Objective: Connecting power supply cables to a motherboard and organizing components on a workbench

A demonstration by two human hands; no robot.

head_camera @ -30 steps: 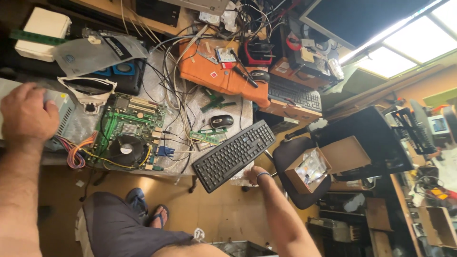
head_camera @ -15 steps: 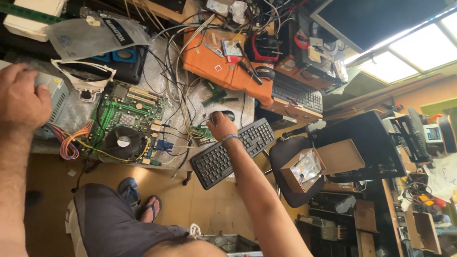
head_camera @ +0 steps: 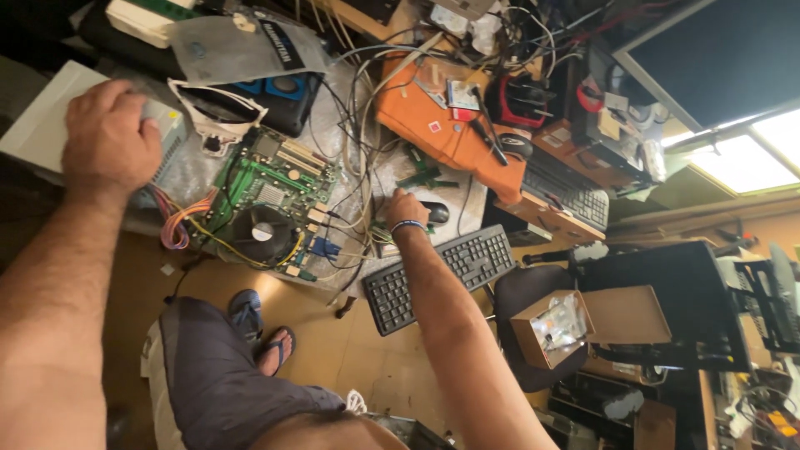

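Your right hand curls loosely beside the black mouse on the cluttered tabletop; reach between the cables. Your left hand lies flat, gripping nothing, on the grey power supply.

A cramped computer repair workshop: a bare green motherboard lies on the bench among tangled cables, with black keyboards beside it, a dark monitor overhead and boxes of parts crowding the floor.
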